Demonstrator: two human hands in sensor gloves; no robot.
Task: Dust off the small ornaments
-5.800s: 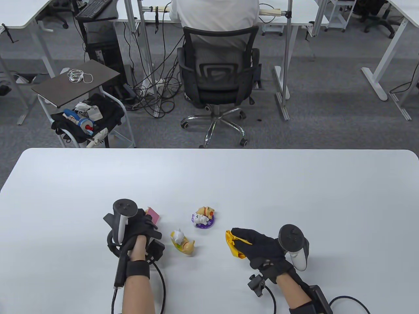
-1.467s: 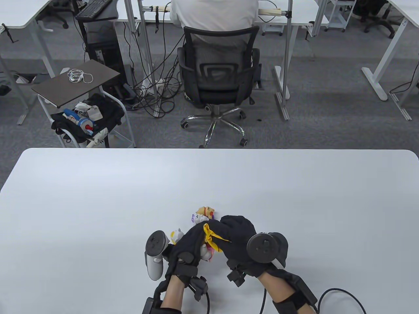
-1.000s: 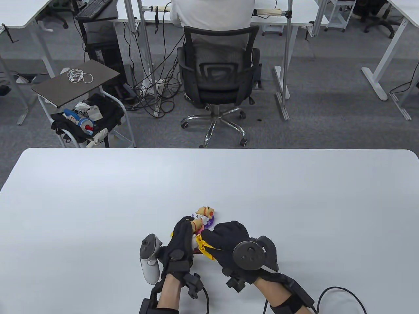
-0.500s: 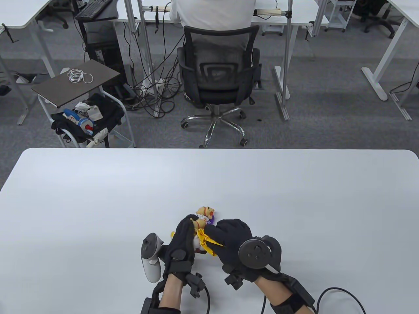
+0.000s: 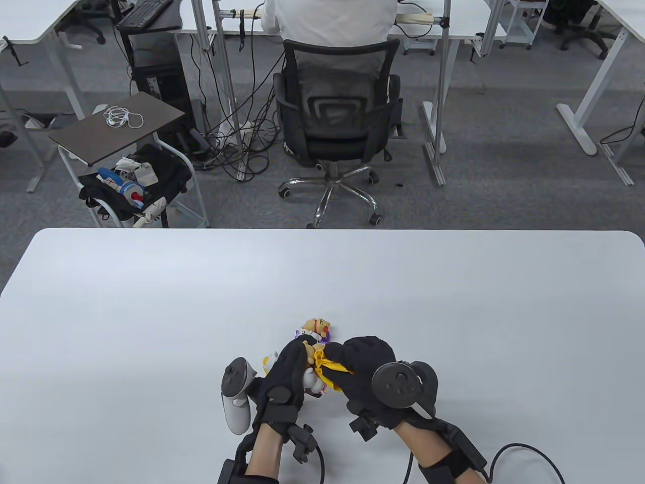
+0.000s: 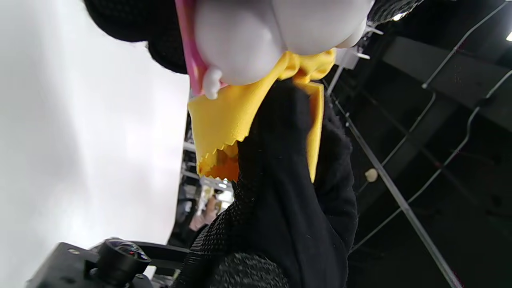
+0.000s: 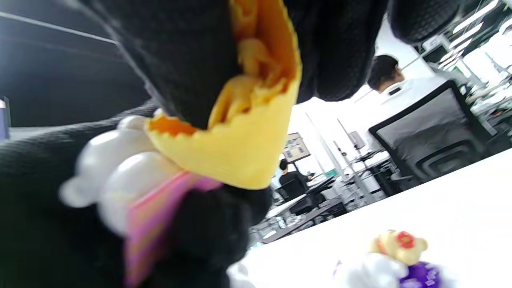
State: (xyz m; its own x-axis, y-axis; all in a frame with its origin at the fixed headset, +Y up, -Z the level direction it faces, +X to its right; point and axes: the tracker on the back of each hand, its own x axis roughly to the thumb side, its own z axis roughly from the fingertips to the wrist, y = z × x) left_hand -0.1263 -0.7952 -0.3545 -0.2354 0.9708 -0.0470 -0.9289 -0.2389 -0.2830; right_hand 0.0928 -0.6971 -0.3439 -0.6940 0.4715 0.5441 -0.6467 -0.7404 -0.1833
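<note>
**Cloth on pink-based figurine, both hands low at near edge**

Left hand [image 5: 287, 375] grips a small figurine [image 5: 313, 379], white body on a pink base, held up off the white surface [image 5: 151, 302]. Fingers wrap round its back and base; thumb side faces the other hand. In the left wrist view the figurine [image 6: 276, 36] fills the top of the frame, its pink edge clamped against the glove.

Right hand [image 5: 363, 370] is closed around a bunched yellow cloth [image 5: 327, 365]. The cloth pokes out between the fingers, its zigzag-cut edge showing, and presses against the figurine's white body. Right wrist view: cloth [image 7: 240, 140] lies over the top of the figurine [image 7: 120, 176], touching it, with pink base just below.

Two more ornaments sit on the surface just beyond the hands. One on a purple base [image 5: 316, 330], tan-and-white animals on top, stands just past the fingertips of both hands; it shows blurred in the right wrist view [image 7: 400, 260], apart from the held piece. The other, a white-and-yellow piece [image 5: 269, 360], peeks out beside the left hand, mostly hidden; cannot tell whether the glove touches it.

Trackers sit on the backs of both hands, white on the left [image 5: 236, 398], dark on the right [image 5: 400, 385]. Cables trail off the near edge.

Beyond the surface: an office chair [image 5: 335, 126] with a seated person in white, back turned.
</note>
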